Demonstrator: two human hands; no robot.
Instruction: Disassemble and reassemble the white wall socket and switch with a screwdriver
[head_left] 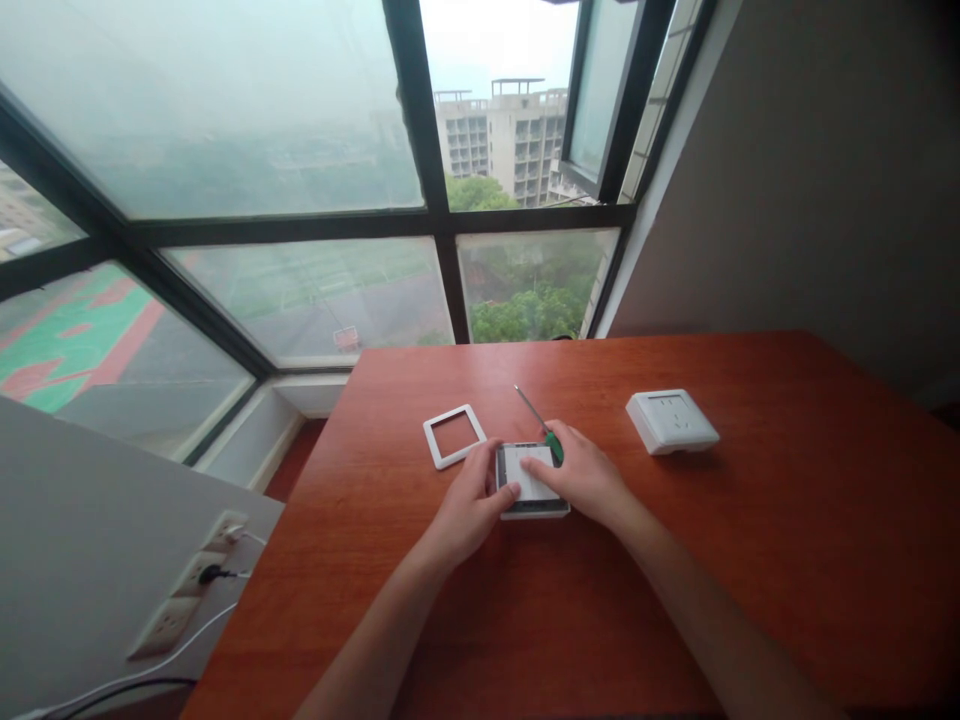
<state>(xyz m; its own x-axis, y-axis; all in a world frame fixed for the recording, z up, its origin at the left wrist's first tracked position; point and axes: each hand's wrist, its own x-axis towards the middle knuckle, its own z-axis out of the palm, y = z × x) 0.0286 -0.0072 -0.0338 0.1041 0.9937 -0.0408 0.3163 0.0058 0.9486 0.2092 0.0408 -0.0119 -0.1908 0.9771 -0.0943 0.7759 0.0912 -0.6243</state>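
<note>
A square white wall-plate unit [531, 478], with dark grey strips along its top and bottom edges, is between my two hands at the middle of the table. My left hand [472, 500] grips its left side, the thumb resting over the front edge. On its white face lies the thumb of my right hand [585, 470]. The fingers of that hand curl at the green handle of a screwdriver [553, 445], whose metal shaft points away and to the left. Just beyond my left hand, a white square cover frame [442, 457] lies flat.
A white boxed wall socket [673, 422] sits on the reddish-brown table [780, 560] to the right. Dark-framed windows [300, 230] rise behind the table. At the lower left, power outlets [187, 585] with plugged-in cables are on a low wall.
</note>
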